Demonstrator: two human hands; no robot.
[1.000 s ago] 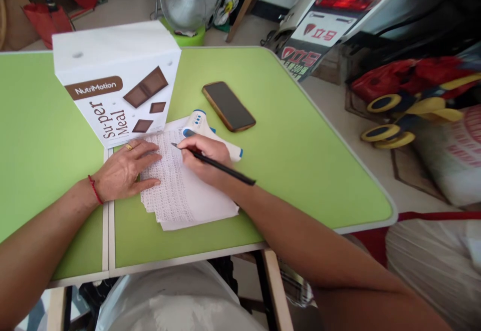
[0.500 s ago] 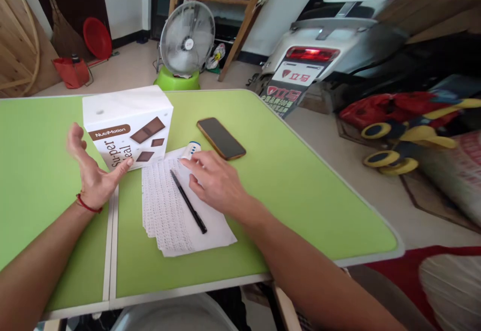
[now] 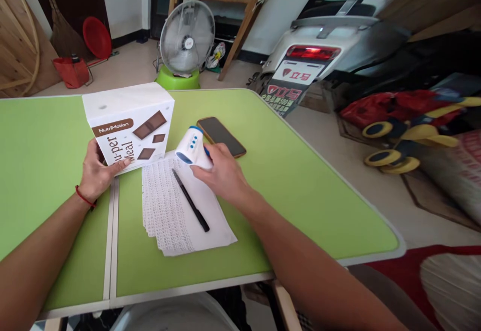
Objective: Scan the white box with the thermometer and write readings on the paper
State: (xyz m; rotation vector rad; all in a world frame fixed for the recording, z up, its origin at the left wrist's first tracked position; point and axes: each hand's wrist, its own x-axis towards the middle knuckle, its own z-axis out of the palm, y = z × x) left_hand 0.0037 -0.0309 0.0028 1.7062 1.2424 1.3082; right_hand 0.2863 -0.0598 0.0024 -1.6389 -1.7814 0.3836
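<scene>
Green table (image 3: 285, 170) under us, one fan (image 3: 187, 35) and one scooter (image 3: 330, 45) behind. Our left hand (image 3: 95, 170) clasps one box (image 3: 130, 123); our right hand (image 3: 220, 170) grips one thermometer (image 3: 191, 146) above one paper stack (image 3: 180, 210), one pen (image 3: 190, 200), beside one phone (image 3: 221, 137).

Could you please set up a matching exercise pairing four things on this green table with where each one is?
Things:
1. white box
2. thermometer
3. black pen
4. phone

Places:
A. lying on the paper sheets
B. gripped by the right hand
C. flat on the green table, beyond the right hand
D. held at its edge by the left hand

Pairs: 1-D, 2-B, 3-A, 4-C
</scene>
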